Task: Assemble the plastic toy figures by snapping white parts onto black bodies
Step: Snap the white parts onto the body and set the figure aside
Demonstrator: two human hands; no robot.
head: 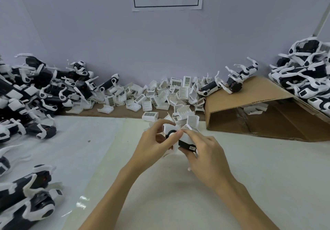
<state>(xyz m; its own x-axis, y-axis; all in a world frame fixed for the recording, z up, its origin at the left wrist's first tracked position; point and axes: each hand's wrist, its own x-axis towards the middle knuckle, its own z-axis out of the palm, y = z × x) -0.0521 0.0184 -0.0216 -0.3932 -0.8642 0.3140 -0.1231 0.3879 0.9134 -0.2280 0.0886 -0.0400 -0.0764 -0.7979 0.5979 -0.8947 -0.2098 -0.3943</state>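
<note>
Both hands hold one toy figure [185,143] just above the table's middle. Its black body shows between my fingers, with a white shell on top. My left hand [155,146] grips the figure's left end, thumb and forefinger pinching a white part [168,127]. My right hand [205,156] wraps the black body from the right, its forefinger pressing on the white shell. A white leg [189,168] pokes out below my right hand. Most of the figure is hidden by my fingers.
Loose white parts [160,94] are heaped along the back wall. Black-and-white figures pile up at the left [32,94], front left [26,194] and far right [307,76]. A tipped cardboard box [259,105] lies at the right. White foam sheet [250,176] covers the table.
</note>
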